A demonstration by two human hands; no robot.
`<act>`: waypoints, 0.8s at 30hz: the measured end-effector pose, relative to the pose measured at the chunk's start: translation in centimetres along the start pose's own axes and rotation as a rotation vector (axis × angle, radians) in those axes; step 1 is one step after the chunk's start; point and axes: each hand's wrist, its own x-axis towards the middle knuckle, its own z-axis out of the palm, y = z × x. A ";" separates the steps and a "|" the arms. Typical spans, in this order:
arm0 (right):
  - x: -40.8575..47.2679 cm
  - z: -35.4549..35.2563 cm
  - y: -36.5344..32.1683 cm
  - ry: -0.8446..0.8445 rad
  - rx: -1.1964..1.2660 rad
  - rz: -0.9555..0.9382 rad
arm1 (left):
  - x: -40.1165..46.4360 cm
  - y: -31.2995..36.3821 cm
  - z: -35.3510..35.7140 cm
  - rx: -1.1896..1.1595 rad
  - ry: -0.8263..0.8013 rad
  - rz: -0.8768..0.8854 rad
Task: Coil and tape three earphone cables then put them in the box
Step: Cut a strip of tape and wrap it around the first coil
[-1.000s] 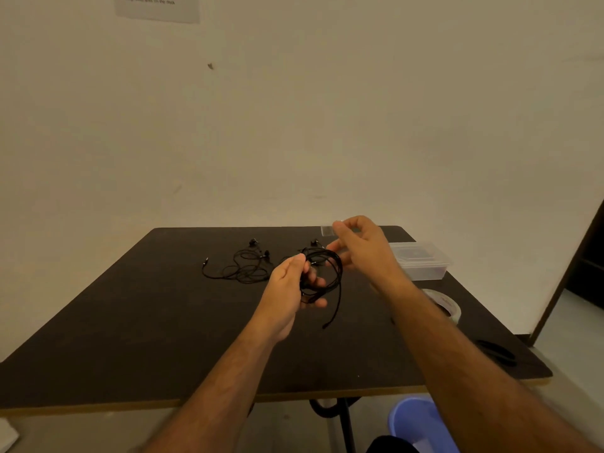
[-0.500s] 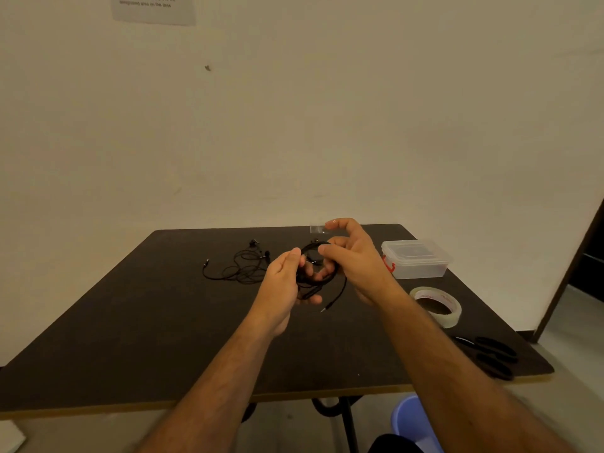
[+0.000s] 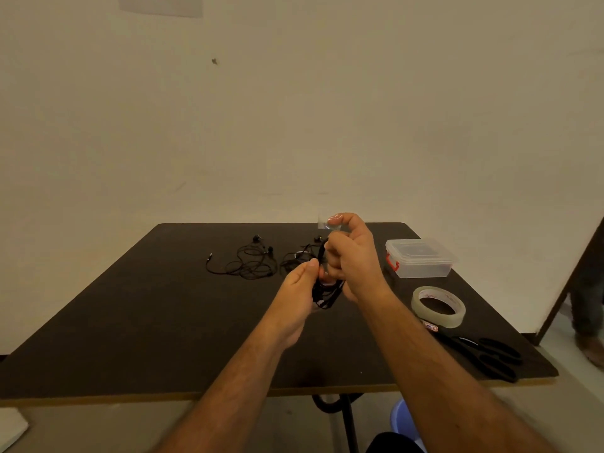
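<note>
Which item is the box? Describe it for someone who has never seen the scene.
On the dark table, look to the far right edge. The box stands beyond the tape roll and scissors: clear plastic, lidded, with a red latch.

A bare, staged recording room rather than a lived-in space: a dark table [image 3: 130, 322] on metal legs stands against a plain, unfurnished wall [image 3: 327, 109]. A printed sheet [image 3: 161, 4] (text too blurred to read) is fixed high on the wall, and a doorway edge [image 3: 575, 273] shows beyond the table's right edge.
</note>
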 end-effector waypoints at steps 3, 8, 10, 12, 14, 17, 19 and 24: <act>0.3 -0.1 0.3 0.015 0.038 0.004 | 0.0 0.1 -0.2 0.048 -0.011 0.038; 0.2 0.0 0.7 0.064 0.065 -0.020 | 0.1 0.5 -0.4 0.165 0.083 0.118; 0.1 0.0 1.0 0.079 0.074 -0.024 | 0.3 0.6 -0.4 0.212 0.126 0.145; -0.1 0.0 1.3 0.088 0.079 -0.029 | 0.6 0.5 -0.6 0.291 0.175 0.191; -0.2 -0.1 1.6 0.094 0.064 -0.035 | 1.1 0.5 -0.9 0.397 0.217 0.251; -0.2 -0.5 1.8 0.077 0.022 -0.041 | 1.3 0.6 -1.3 0.420 0.223 0.275; -0.3 -0.8 1.9 0.055 0.011 -0.024 | 1.4 0.8 -1.5 0.404 0.219 0.280; -0.6 -1.0 1.9 0.082 -0.033 -0.049 | 1.4 1.1 -1.3 0.368 0.163 0.256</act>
